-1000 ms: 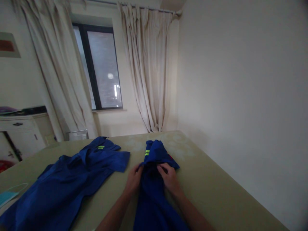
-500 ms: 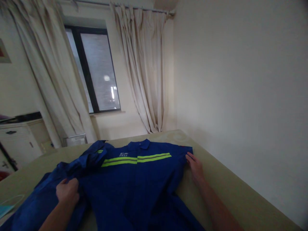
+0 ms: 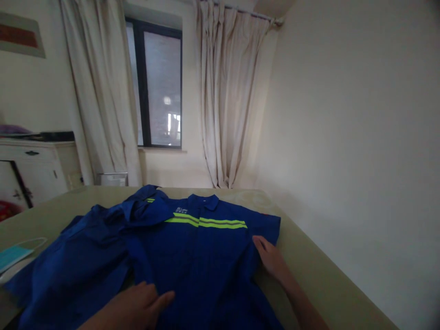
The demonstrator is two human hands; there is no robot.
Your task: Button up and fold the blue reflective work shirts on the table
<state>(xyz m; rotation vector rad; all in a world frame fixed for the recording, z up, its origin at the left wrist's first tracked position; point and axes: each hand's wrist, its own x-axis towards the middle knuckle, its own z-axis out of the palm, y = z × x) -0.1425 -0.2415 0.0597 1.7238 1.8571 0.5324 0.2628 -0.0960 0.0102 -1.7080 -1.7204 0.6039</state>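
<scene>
A dark blue work jacket (image 3: 202, 256) with a collar, a white chest print and a yellow-green reflective band lies front up, spread across the table. More blue cloth (image 3: 89, 256) is bunched along its left side; whether it is the same garment I cannot tell. Low in the view, my left hand (image 3: 140, 302) is over the jacket's lower left part, its thumb stretched away from the fingers. My right hand (image 3: 270, 259) touches the jacket's right side just under the short sleeve, with its fingers extended along the cloth.
The jacket's support is a greenish tabletop (image 3: 305, 275), bordered by a plain wall on the right. A light blue face mask (image 3: 15, 257) lies at the left edge. Behind are curtains (image 3: 227, 101), a window (image 3: 161, 87) and a white cabinet (image 3: 37, 169).
My right hand has let go of the sleeve end and moved left to the jacket's side. My left hand has released the bunched cloth and come right and nearer. The view has turned left.
</scene>
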